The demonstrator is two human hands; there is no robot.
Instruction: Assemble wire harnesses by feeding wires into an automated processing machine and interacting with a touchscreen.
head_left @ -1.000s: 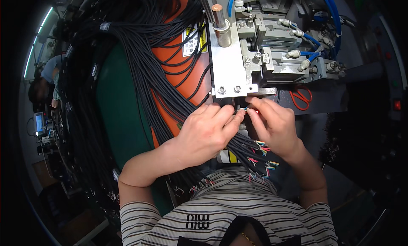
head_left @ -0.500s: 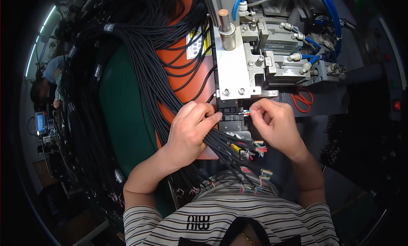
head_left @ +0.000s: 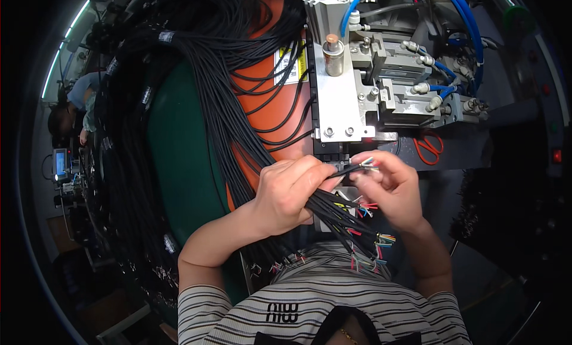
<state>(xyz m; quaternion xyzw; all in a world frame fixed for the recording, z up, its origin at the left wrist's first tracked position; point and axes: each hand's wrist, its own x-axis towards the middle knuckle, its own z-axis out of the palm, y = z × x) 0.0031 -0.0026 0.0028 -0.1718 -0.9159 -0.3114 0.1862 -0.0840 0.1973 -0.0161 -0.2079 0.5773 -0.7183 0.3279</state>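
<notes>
Drawing back from the grey metal press [head_left: 342, 101], the left hand [head_left: 289, 193] now pinches one thin black cable [head_left: 342, 171] while the right hand [head_left: 390, 187] fingers its coloured wire tips, just near the machine's slot, seemingly readying another insertion.

Single view: head-worn fisheye, looking steeply down over the wearer's striped shirt [head_left: 310, 309] at the bench. Upright, not mirrored. Both forearms enter from the lower edge; left hand [head_left: 289, 193] and right hand [head_left: 390, 190] sit close, near centre. The metal machine [head_left: 357, 89] fills the upper middle. Straight edges bow toward the dark rim. No second view, so no shared area.
</notes>
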